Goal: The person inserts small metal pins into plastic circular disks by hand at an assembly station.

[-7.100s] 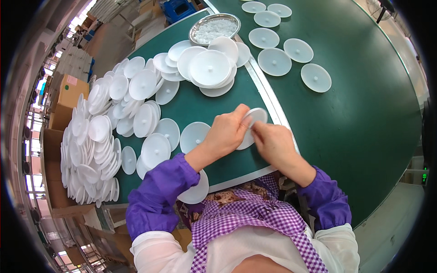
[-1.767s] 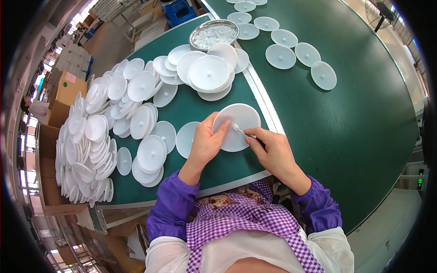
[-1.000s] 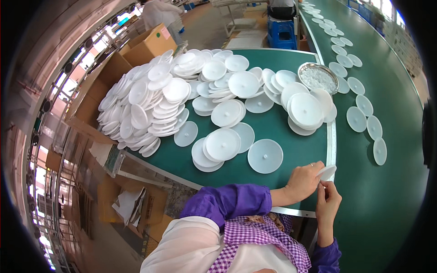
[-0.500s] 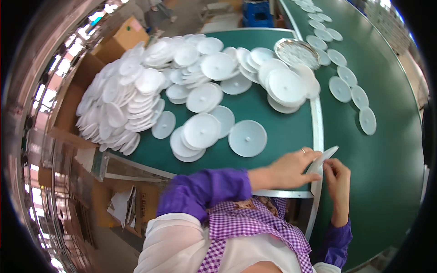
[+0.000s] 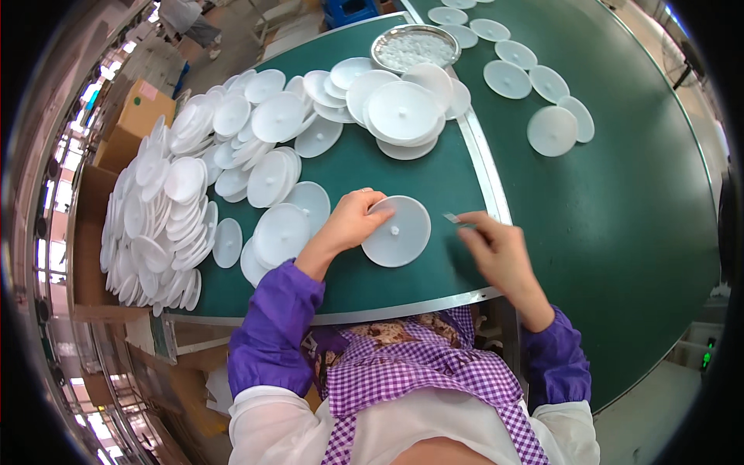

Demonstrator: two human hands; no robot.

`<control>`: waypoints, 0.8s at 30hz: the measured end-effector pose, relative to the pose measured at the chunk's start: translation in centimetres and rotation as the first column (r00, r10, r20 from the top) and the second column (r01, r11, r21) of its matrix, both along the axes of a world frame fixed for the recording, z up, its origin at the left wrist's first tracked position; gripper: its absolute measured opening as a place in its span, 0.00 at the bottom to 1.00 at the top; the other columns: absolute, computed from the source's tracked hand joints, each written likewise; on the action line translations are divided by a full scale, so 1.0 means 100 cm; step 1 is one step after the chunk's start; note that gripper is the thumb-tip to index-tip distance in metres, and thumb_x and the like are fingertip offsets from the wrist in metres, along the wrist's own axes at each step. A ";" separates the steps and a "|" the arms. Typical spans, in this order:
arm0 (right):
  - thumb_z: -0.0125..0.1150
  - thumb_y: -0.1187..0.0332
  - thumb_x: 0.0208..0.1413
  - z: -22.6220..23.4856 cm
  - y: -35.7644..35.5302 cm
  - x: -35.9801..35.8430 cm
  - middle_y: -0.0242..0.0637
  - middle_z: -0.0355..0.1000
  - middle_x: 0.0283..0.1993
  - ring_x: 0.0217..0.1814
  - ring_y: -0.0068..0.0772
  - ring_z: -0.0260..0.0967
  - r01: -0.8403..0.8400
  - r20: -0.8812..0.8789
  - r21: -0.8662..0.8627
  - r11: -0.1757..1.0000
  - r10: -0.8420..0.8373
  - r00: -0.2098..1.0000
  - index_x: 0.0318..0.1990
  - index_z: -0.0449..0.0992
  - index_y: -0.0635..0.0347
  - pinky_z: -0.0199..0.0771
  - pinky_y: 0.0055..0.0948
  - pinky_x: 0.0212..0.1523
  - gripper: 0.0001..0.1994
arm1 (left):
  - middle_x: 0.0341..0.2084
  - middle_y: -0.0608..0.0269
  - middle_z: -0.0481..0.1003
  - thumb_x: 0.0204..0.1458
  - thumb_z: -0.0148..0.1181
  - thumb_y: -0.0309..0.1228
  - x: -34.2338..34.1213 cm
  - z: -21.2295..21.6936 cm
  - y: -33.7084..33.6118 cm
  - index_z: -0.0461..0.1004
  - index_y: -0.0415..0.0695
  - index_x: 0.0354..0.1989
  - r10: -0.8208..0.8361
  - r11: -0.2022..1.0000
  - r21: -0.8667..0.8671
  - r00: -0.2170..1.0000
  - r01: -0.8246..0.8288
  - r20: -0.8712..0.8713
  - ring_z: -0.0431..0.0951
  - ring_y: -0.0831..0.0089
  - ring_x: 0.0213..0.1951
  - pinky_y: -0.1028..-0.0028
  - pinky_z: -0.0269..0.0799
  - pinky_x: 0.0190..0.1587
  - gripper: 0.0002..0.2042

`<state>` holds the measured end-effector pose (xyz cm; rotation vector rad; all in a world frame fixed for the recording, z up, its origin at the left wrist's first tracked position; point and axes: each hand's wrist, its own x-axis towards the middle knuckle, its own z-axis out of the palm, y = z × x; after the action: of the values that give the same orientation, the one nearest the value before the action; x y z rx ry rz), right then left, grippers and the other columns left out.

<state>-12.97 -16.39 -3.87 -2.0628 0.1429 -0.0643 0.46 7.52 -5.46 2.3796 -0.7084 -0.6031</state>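
Observation:
My left hand (image 5: 353, 221) grips the left rim of a round white plastic disc (image 5: 396, 246), thumb on top; the fingers beneath are partly hidden. The disc has a small knob at its centre and is over the green table near its front edge. To its right, my right hand (image 5: 500, 256) pinches a small clear piece (image 5: 451, 218) between thumb and forefinger, apart from the disc; blur hides the piece's exact shape. Several similar discs (image 5: 280, 235) lie overlapped just left of my left hand.
A large heap of white discs (image 5: 147, 225) covers the table's left side by a cardboard box (image 5: 93, 209). Further back are stacked discs (image 5: 403, 112) and a metal bowl (image 5: 415, 48) of small clear pieces. Right of the metal edge (image 5: 490, 174), discs (image 5: 549, 83) lie on a green belt.
My view has shifted right. Both hands have moved left from the metal edge, where they held a tilted disc. Another disc now lies on the belt, and my left hand holds a disc over the table.

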 end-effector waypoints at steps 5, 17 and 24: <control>0.60 0.69 0.56 0.002 0.030 -0.002 0.45 0.75 0.26 0.23 0.38 0.72 -0.105 0.007 0.089 0.991 0.104 0.995 0.45 0.78 0.60 0.70 0.32 0.27 0.11 | 0.26 0.52 0.75 0.60 0.53 0.30 -0.038 0.020 -0.022 0.72 0.35 0.39 0.209 0.884 -0.397 0.969 -0.246 -0.134 0.75 0.71 0.28 0.70 0.70 0.33 0.09; 0.59 0.69 0.56 -0.009 0.038 -0.008 0.46 0.76 0.29 0.27 0.47 0.75 -0.103 0.188 -0.128 0.986 0.127 0.974 0.40 0.76 0.62 0.73 0.38 0.28 0.08 | 0.27 0.51 0.77 0.60 0.53 0.31 -0.062 0.015 -0.046 0.73 0.39 0.40 0.198 0.923 -0.360 0.971 -0.138 0.135 0.79 0.63 0.27 0.68 0.71 0.31 0.08; 0.57 0.70 0.55 -0.007 0.005 -0.015 0.47 0.75 0.27 0.30 0.52 0.75 0.070 0.108 -0.235 0.970 -0.045 0.993 0.37 0.74 0.58 0.74 0.42 0.30 0.05 | 0.29 0.54 0.77 0.60 0.57 0.37 -0.075 0.004 -0.086 0.72 0.40 0.44 0.157 0.837 -0.544 0.977 -0.055 0.143 0.79 0.65 0.25 0.70 0.71 0.27 0.12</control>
<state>-14.51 -15.84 -4.59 -2.2897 0.1376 -0.2320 -7.05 -1.05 -5.04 1.9356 -0.7054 -0.1061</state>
